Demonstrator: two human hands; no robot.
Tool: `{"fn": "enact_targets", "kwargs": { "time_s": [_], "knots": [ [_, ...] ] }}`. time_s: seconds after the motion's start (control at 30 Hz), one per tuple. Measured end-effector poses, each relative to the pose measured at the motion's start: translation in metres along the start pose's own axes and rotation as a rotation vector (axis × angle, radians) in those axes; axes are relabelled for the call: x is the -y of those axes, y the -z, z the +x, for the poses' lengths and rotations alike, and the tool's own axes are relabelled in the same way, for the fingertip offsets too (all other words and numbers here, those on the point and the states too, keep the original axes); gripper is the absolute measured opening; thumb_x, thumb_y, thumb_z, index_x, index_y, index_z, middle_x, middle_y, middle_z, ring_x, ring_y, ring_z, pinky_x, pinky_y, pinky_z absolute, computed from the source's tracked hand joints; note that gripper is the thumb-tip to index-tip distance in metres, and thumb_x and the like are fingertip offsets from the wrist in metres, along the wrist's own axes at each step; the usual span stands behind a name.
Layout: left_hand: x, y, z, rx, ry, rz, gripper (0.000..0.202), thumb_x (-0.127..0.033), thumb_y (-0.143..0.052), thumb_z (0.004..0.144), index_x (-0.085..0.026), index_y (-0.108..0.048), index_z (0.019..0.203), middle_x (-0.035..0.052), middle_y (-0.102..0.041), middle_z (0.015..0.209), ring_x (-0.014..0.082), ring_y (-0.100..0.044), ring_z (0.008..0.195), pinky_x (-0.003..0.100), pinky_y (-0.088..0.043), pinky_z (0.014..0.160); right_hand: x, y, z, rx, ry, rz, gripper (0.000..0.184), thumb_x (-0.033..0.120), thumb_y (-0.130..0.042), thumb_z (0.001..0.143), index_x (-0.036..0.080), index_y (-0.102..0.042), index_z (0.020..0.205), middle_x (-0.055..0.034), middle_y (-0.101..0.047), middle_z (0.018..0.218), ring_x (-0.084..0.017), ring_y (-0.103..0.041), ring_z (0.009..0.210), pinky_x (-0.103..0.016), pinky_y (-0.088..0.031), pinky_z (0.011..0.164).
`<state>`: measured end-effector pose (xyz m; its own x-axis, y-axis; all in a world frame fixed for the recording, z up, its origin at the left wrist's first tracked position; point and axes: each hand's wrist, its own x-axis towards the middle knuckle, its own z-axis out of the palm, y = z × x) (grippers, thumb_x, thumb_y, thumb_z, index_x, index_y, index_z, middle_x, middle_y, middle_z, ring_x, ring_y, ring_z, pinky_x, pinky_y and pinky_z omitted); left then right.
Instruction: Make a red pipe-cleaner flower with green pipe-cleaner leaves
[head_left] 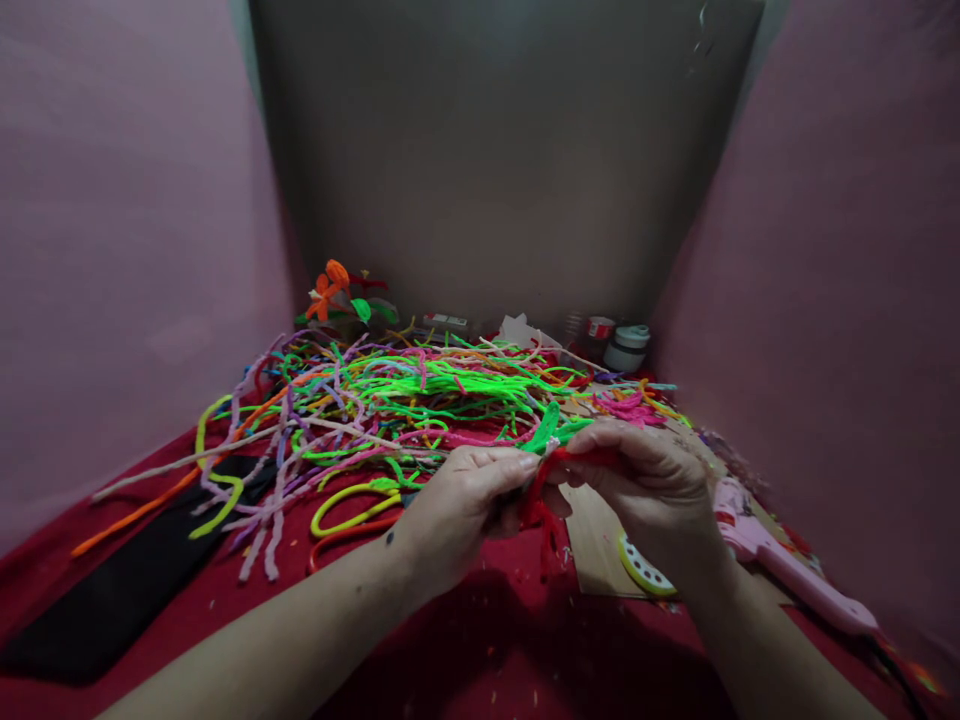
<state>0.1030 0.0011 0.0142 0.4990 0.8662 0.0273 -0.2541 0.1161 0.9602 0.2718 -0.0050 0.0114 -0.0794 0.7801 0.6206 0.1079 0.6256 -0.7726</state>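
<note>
Pink walls hem the red cloth [525,650], bare only along its near edge. Above it, left hand [457,500] and right hand [652,480] both pinch a red pipe cleaner [541,520], just before the tangled pile [390,400]; a glue gun [780,560] lies right.

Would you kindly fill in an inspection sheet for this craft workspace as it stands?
Surface: red cloth, scattered with small scraps.
Job's things: red pipe cleaner with green pipe cleaner above it, between the hands.
Clutter: pipe-cleaner pile, black strip, cardboard, pink glue gun, orange flower, white jar.
Grippers: left hand and right hand pinch the red pipe cleaner.
Cables: dark cord, seemingly the pink glue gun's.
Surroundings: pink walls, grey board.
</note>
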Motion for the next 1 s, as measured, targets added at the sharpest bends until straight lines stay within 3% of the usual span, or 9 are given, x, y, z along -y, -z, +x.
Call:
{"fn": "enact_targets", "kwargs": {
  "time_s": [0.17,0.4,0.63,0.73,0.83,1.0],
  "knots": [
    [-0.001,0.001,0.001,0.016,0.036,-0.065,0.02,-0.026,-0.057,0.075,-0.011,-0.062,0.062,-0.0018,-0.043,0.048,0.0059,-0.032,0.044,0.021,-0.02,0.043,0.003,0.001,0.0,0.023,0.094,-0.102,0.014,0.01,-0.062,0.074,0.022,-0.066,0.081,-0.0002,-0.066,0.071,-0.014,-0.063,0.063,-0.027,-0.053,0.058],
    [-0.005,0.003,0.001,0.091,0.142,-0.144,0.015,-0.021,-0.058,0.074,-0.008,-0.065,0.071,0.0078,-0.063,0.066,0.0036,-0.036,0.044,0.019,-0.022,0.044,0.006,0.003,-0.001,0.04,0.212,-0.204,0.024,0.005,-0.061,0.074,0.026,-0.065,0.085,0.0018,-0.066,0.074,-0.014,-0.062,0.065,-0.028,-0.052,0.06],
    [-0.005,0.006,0.0,0.137,0.243,-0.193,0.013,-0.02,-0.062,0.072,-0.01,-0.066,0.077,0.0067,-0.064,0.065,0.0017,-0.035,0.042,0.015,-0.022,0.042,0.007,0.003,0.001,0.042,0.254,-0.16,0.026,0.004,-0.061,0.074,0.028,-0.066,0.085,0.0013,-0.066,0.072,-0.016,-0.061,0.07,-0.029,-0.051,0.061],
    [-0.004,0.006,0.0,0.119,0.256,-0.17,0.012,-0.021,-0.064,0.069,-0.01,-0.067,0.075,0.0057,-0.063,0.061,0.0034,-0.041,0.042,0.016,-0.024,0.041,0.006,0.002,0.001,0.063,0.196,-0.073,0.021,0.007,-0.061,0.074,0.025,-0.066,0.082,-0.0004,-0.065,0.073,-0.016,-0.061,0.072,-0.029,-0.051,0.062],
    [-0.006,0.004,-0.001,0.074,0.246,-0.128,0.014,-0.022,-0.067,0.065,-0.011,-0.068,0.074,0.0047,-0.064,0.061,0.0042,-0.044,0.042,0.016,-0.025,0.041,0.007,0.003,0.002,0.102,0.04,0.139,0.016,0.012,-0.061,0.075,0.024,-0.064,0.084,-0.0019,-0.065,0.08,-0.016,-0.061,0.074,-0.029,-0.051,0.064],
    [-0.009,0.001,-0.002,0.021,0.168,-0.012,0.012,-0.022,-0.069,0.063,-0.013,-0.07,0.071,0.0033,-0.063,0.059,0.0037,-0.041,0.042,0.017,-0.023,0.041,0.012,0.005,0.005,0.122,-0.245,0.525,0.029,0.022,-0.064,0.073,0.023,-0.057,0.101,-0.0036,-0.065,0.086,-0.016,-0.061,0.071,-0.029,-0.05,0.063]
  ]
}}
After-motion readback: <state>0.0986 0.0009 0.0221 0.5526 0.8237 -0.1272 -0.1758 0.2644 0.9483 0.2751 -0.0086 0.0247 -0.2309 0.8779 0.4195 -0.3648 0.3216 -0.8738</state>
